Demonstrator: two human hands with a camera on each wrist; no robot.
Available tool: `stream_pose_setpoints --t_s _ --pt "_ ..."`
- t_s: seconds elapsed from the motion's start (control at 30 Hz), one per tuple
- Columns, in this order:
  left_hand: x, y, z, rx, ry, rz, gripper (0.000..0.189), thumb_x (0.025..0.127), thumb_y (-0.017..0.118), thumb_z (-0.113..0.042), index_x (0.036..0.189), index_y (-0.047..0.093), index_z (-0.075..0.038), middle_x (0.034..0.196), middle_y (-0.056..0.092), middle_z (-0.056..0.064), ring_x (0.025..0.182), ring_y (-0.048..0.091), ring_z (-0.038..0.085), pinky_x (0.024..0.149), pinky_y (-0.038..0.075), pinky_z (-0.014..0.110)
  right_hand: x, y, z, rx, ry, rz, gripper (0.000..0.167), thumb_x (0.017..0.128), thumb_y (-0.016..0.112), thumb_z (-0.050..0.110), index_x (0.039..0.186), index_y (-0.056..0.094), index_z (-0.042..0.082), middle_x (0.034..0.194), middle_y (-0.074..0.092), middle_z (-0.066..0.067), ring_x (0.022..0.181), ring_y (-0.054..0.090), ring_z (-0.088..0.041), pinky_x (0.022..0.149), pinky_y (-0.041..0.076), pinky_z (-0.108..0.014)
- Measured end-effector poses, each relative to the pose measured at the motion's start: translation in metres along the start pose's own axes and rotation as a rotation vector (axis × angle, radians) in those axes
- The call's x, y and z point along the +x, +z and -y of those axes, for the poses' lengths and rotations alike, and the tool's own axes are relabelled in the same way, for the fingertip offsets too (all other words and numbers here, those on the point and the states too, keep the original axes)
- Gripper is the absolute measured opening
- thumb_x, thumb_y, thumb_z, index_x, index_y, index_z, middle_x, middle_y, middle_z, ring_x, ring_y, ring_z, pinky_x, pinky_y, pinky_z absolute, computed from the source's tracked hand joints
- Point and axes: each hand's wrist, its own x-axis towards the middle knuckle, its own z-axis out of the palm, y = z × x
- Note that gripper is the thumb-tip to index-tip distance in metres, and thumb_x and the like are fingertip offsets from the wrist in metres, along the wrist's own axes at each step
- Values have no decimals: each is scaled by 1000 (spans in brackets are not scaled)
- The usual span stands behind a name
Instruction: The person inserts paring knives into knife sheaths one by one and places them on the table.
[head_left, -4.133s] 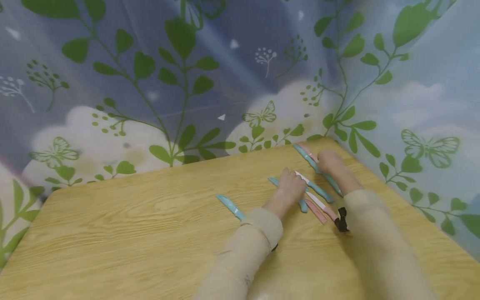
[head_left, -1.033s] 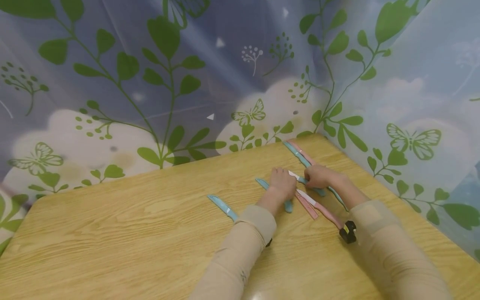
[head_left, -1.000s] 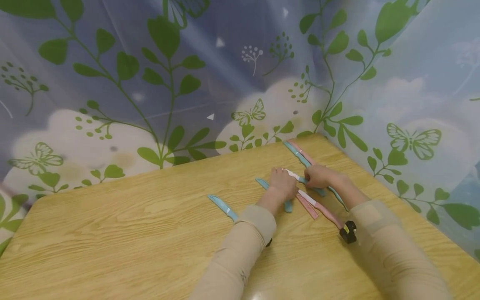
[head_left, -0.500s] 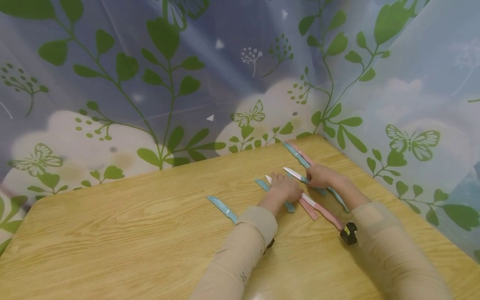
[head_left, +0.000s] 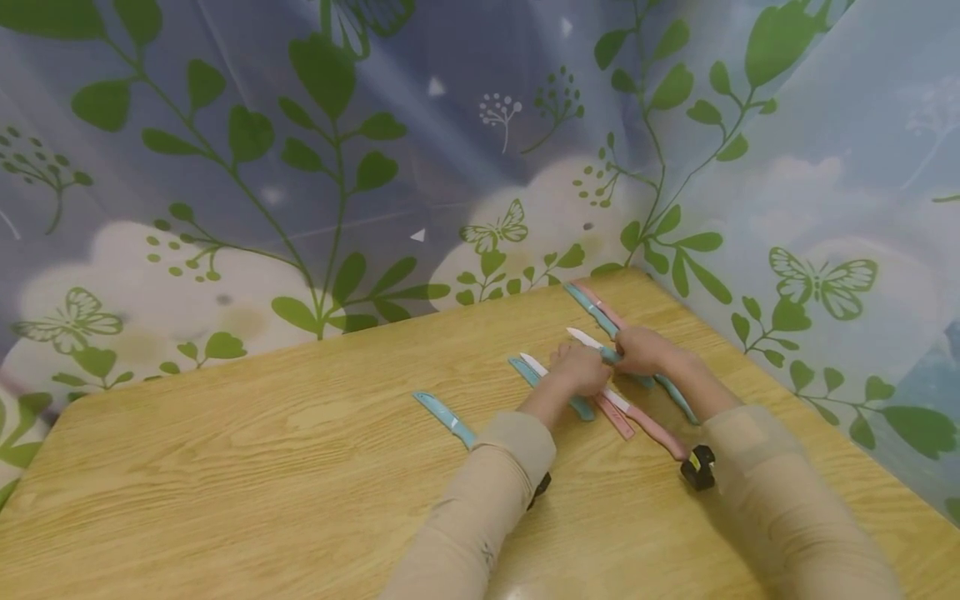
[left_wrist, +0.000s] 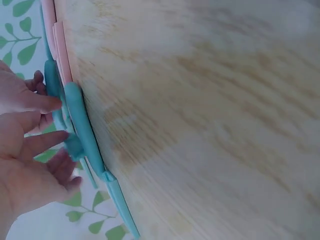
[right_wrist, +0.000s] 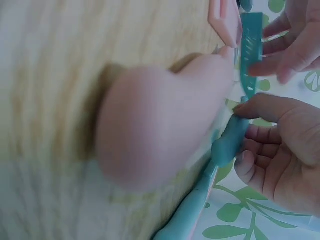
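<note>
A smooth, white-bladed teal knife point(right_wrist: 231, 142) is gripped by the right hand point(head_left: 647, 350), a slotted sheath point(right_wrist: 251, 45) by the left hand point(head_left: 581, 369).

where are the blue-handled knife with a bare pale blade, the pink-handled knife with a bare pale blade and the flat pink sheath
Blue-handled knife point(head_left: 587, 339), head view: on the bare blade.
Pink-handled knife point(head_left: 651, 425), head view: on the handle.
Flat pink sheath point(head_left: 617, 418), head view: on its flat face.

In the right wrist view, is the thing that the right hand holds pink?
No, the right hand holds a blue-green handle between its thumb and fingers.
</note>
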Motion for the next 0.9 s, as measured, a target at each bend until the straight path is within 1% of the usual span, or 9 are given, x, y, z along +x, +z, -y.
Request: stream_pose_setpoints --t_s 0.17,0.2,0.23,0.33,0.43,0.6,0.67,0.8,0.9 --pt "1 -11 11 -121 67 -196 16 87 53 -7 76 64 -5 97 59 8 86 52 17 67 45 21 -1 -3 5 54 27 -50 19 79 65 10 83 54 -5 57 43 0 49 40 -13 45 33 -23" --pt "0 -13 14 -176 73 -230 14 85 54 -3 79 66 -3 98 60 8 87 53 17 67 46 21 -1 -3 6 43 30 -61 21 79 65 12 71 50 0 57 43 -1 49 40 -13 45 34 -23" --pt "-1 -14 18 -255 71 -250 14 83 53 1 84 67 0 101 61 10 86 54 18 67 46 20 -1 -4 6 42 35 -69 21 80 65 12 72 50 0 58 44 -1 50 41 -14 46 34 -24" --pt "-5 -19 30 -438 60 -271 21 80 52 8 96 66 3 98 61 11 78 55 18 62 47 18 -4 -5 8 41 49 -75 23 81 65 13 73 46 1 62 44 -3 54 41 -16 48 34 -25" --pt "-10 -24 44 -597 14 -279 25 81 51 10 103 60 3 92 59 9 69 51 14 55 45 16 -7 -4 9 48 50 -74 23 83 64 13 79 46 -2 66 45 -5 57 42 -17 51 35 -26" --pt "-16 -34 70 -748 -58 -285 46 81 48 10 126 47 2 80 54 5 58 46 11 50 41 17 -10 -3 14 88 60 -76 21 82 63 10 85 48 -4 71 49 -9 56 46 -17 49 39 -25" --pt "-20 -39 80 -791 -84 -279 46 81 47 9 127 48 4 83 57 8 64 52 14 57 47 20 -11 -4 18 98 65 -79 18 82 62 10 82 49 -3 70 50 -9 52 47 -16 47 40 -24" --pt "-27 -49 99 -876 -129 -290 35 85 50 3 118 58 5 105 61 15 96 58 26 80 52 32 -16 -5 27 111 47 -90 15 83 60 9 79 50 -2 68 50 -6 51 46 -14 47 39 -23" --pt "-31 -55 111 -950 -142 -306 26 91 53 -7 113 61 3 110 61 14 100 57 27 81 52 33 -20 -6 35 143 26 -100 13 83 59 9 78 51 -1 65 47 -5 52 45 -14 49 40 -22"
